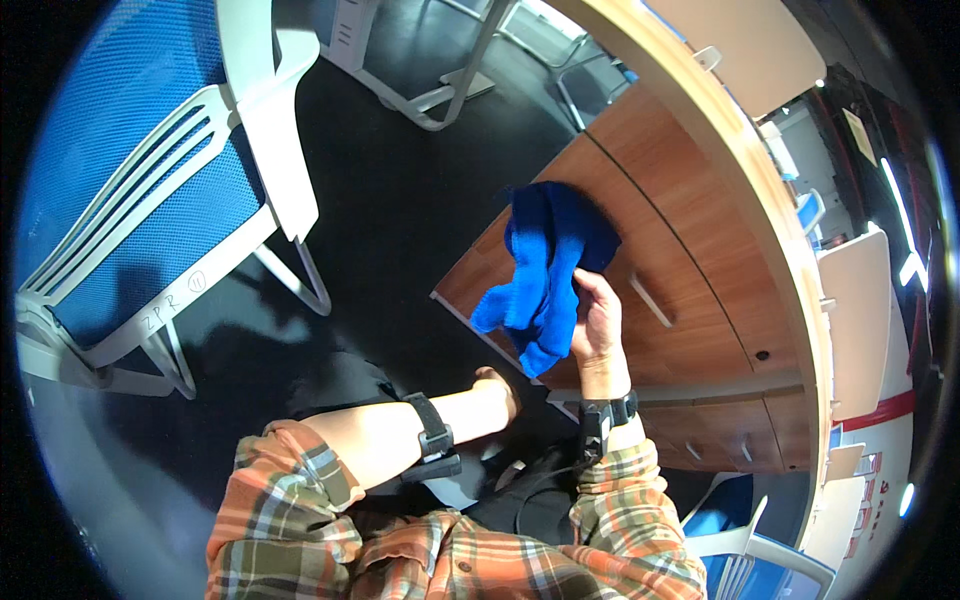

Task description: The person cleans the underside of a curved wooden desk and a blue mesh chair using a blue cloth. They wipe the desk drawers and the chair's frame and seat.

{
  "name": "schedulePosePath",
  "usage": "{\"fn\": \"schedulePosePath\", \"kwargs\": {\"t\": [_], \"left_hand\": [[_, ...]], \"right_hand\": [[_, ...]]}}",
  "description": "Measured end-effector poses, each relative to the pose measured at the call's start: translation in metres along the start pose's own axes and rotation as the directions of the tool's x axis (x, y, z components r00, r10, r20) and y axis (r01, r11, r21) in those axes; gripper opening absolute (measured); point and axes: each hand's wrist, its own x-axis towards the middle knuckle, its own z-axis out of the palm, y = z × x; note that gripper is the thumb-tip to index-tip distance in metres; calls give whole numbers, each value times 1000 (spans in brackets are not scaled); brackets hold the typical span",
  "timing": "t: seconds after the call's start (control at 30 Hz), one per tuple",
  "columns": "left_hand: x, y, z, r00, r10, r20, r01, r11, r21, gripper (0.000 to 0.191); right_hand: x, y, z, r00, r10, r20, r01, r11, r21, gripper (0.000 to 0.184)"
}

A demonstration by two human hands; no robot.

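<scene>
A bright blue cloth (546, 259), rumpled and hanging in folds, is in my right hand (600, 319). The thumb shows at its edge, while the other fingers are largely behind the fabric. It lies in front of the brown wooden cabinet front (660, 217), covering part of it; whether it touches the wood I cannot tell. My left hand (497, 391) is lower and to the left, apart from the cloth, near the cabinet's lower edge. It is bent away from me, so most of its fingers are hidden.
A metal bar handle (651, 300) and a lock (763, 355) are on the cabinet. Above runs the curved-looking tabletop edge (780, 217). A blue mesh chair (172, 262) with a white frame stands at left, another blue chair (731, 544) at lower right. The floor (390, 217) is dark.
</scene>
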Motion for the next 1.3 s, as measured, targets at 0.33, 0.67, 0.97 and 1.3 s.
{"fn": "schedulePosePath", "kwargs": {"t": [0.33, 0.67, 0.97, 1.3], "left_hand": [[-16, -18, -4, 841, 12, -542, -268, 878, -397, 49], [-34, -20, -16, 974, -19, -226, -118, -894, -433, 57], [-79, -15, -24, 841, -260, -473, -540, -444, -715, 62], [-100, -13, -15, 664, -338, -667, -742, -191, -643, 84]], "right_hand": [[-75, -16, 7, 980, -132, 151, 162, 965, -205, 50], [-76, -20, -21, 997, -19, -81, 29, 992, 125, 49], [-81, -23, -35, 999, -26, 46, 15, 974, 228, 52], [-60, -12, -60, 969, 44, 242, -129, 929, 347, 47]]}}
